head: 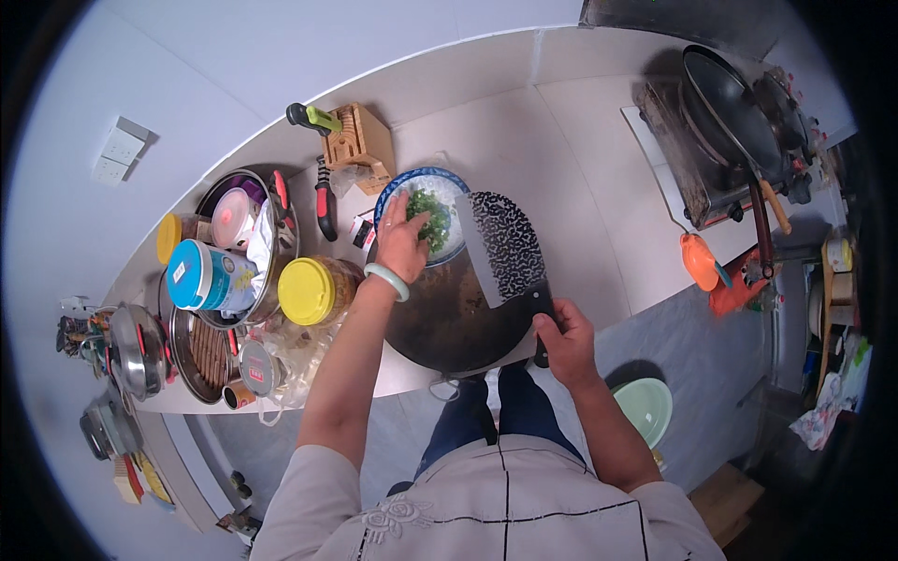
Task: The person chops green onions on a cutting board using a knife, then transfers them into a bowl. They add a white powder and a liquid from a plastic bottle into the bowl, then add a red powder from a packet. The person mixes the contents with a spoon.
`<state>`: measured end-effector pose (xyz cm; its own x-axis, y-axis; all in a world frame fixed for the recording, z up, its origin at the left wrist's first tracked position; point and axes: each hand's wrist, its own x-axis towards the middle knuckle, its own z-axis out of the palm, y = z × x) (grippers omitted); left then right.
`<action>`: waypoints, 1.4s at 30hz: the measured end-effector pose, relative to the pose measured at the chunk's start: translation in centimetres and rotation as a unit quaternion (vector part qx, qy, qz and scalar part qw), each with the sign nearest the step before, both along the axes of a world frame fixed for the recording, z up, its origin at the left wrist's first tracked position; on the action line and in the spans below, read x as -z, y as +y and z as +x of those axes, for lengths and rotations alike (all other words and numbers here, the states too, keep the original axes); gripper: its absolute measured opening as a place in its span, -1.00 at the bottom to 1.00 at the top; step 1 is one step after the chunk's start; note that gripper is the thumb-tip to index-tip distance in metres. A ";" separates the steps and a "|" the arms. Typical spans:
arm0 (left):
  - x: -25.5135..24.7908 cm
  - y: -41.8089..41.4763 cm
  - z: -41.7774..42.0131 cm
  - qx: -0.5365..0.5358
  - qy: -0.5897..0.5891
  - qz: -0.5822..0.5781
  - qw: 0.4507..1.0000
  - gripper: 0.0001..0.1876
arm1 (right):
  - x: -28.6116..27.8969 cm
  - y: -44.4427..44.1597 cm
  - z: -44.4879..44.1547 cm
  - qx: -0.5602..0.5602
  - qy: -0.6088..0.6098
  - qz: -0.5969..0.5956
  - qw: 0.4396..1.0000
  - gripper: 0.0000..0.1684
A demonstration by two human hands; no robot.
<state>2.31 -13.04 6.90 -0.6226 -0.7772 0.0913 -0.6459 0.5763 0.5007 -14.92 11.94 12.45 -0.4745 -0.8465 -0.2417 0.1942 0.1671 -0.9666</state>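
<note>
My right hand (567,341) grips the black handle of a cleaver (506,245). Its wide blade has a black-and-white pattern and a plain pale edge facing left. Flat over a round dark cutting board (449,319), the blade reaches beside a blue-rimmed plate (459,188). Chopped green scallions (436,224) lie in the plate. My left hand (401,242), a pale bangle at its wrist, is at the plate's left side with fingers spread, their tips at the scallions. Whether it presses on them is hard to tell.
At the left stand a yellow-lidded jar (306,291), a blue-lidded tub (203,273) and steel pots. A red-and-black handled tool (325,203) lies near the wooden knife block (359,140). To the right, a wok (729,105) sits on a gas stove (708,189). A green basin (644,412) is on the floor.
</note>
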 end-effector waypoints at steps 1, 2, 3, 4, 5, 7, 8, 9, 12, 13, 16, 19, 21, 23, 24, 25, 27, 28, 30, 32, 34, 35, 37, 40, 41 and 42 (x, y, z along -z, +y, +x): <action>-0.1 0.3 0.0 -0.001 -0.004 0.003 1.000 -0.53 | 0.0 0.3 -0.2 0.002 -0.002 0.002 1.000 -0.82; -0.3 0.5 0.0 0.003 0.002 0.006 1.000 -0.50 | 0.1 0.5 -0.4 0.003 -0.004 0.005 1.000 -0.82; -0.4 0.6 0.2 0.002 0.020 0.043 0.999 -0.53 | 0.0 0.7 -0.5 0.005 -0.004 0.006 1.000 -0.83; -0.6 0.5 0.4 0.002 0.038 0.081 0.996 -0.55 | 0.0 0.9 -0.7 0.007 -0.004 0.008 1.000 -0.84; -0.6 0.6 0.5 0.000 0.056 0.119 0.991 -0.57 | -0.1 1.0 -0.9 0.008 -0.003 0.009 1.000 -0.84; -0.7 0.9 0.4 -0.026 0.089 0.074 0.993 -0.60 | -0.3 1.3 -1.1 0.017 -0.023 0.009 1.000 -0.86; -0.6 0.8 0.4 -0.043 0.105 0.090 0.990 -0.61 | -0.4 1.5 -1.2 0.021 -0.033 0.009 0.999 -0.86; -0.6 0.6 0.5 -0.062 0.120 0.105 0.985 -0.61 | -0.5 1.6 -1.2 0.020 -0.040 0.003 0.999 -0.86; -1.0 0.7 0.6 -0.077 0.143 0.086 0.983 -0.65 | -0.3 2.3 -1.4 0.009 -0.066 0.002 0.998 -0.86; -1.5 0.9 0.5 -0.091 0.148 0.110 0.979 -0.66 | 0.0 2.7 -1.5 0.000 -0.079 0.012 0.997 -0.86; -3.2 2.7 0.3 -0.115 0.222 0.095 0.964 -0.71 | 2.2 4.5 -1.4 -0.032 -0.123 0.056 0.990 -0.84; -3.3 5.6 1.6 -0.110 0.255 0.037 0.960 -0.75 | 5.4 7.6 -1.1 -0.067 -0.129 0.122 0.982 -0.77; -2.7 8.2 2.8 -0.125 0.256 0.067 0.956 -0.79 | 6.7 9.7 -0.6 -0.064 -0.139 0.158 0.975 -0.76; 0.2 10.4 5.3 -0.128 0.234 0.116 0.957 -0.79 | 8.1 11.4 -0.1 -0.063 -0.122 0.164 0.977 -0.74; 2.1 11.3 6.6 -0.132 0.176 0.117 0.969 -0.78 | 8.5 12.0 -0.1 -0.067 -0.115 0.168 0.977 -0.74; 3.1 12.0 7.3 -0.135 0.117 0.118 0.977 -0.77 | 8.9 12.3 0.1 -0.071 -0.108 0.172 0.977 -0.73; 4.5 12.9 7.9 -0.153 0.092 0.157 0.971 -0.73 | 9.6 12.7 0.3 -0.081 -0.112 0.173 0.975 -0.73; 4.9 13.2 7.8 -0.161 0.080 0.177 0.968 -0.71 | 9.9 12.8 0.4 -0.086 -0.113 0.174 0.974 -0.73; 5.7 13.4 7.6 -0.169 0.081 0.175 0.967 -0.70 | 10.4 12.6 1.1 -0.104 -0.079 0.177 0.976 -0.76; 6.1 13.6 7.4 -0.180 0.091 0.184 0.962 -0.69 | 10.7 11.9 2.0 -0.118 -0.061 0.175 0.975 -0.78; 6.3 13.6 7.0 -0.192 0.111 0.207 0.953 -0.68 | 10.8 10.8 3.0 -0.127 -0.061 0.172 0.975 -0.77; 6.4 13.5 6.8 -0.193 0.115 0.213 0.951 -0.68 | 11.0 10.2 3.6 -0.127 -0.062 0.168 0.976 -0.76; 6.6 13.3 6.5 -0.194 0.122 0.225 0.947 -0.70 | 11.2 8.8 4.8 -0.127 -0.064 0.159 0.977 -0.72; 6.6 13.0 6.0 -0.190 0.186 0.292 0.919 -0.74 | 11.7 7.5 6.0 -0.138 -0.040 0.146 0.979 -0.72; 6.5 12.8 6.1 -0.184 0.190 0.279 0.923 -0.75 | 11.9 7.3 6.2 -0.141 -0.040 0.140 0.979 -0.72; 6.4 12.7 6.1 -0.179 0.196 0.265 0.927 -0.76 | 11.6 7.0 6.4 -0.135 -0.050 0.139 0.980 -0.72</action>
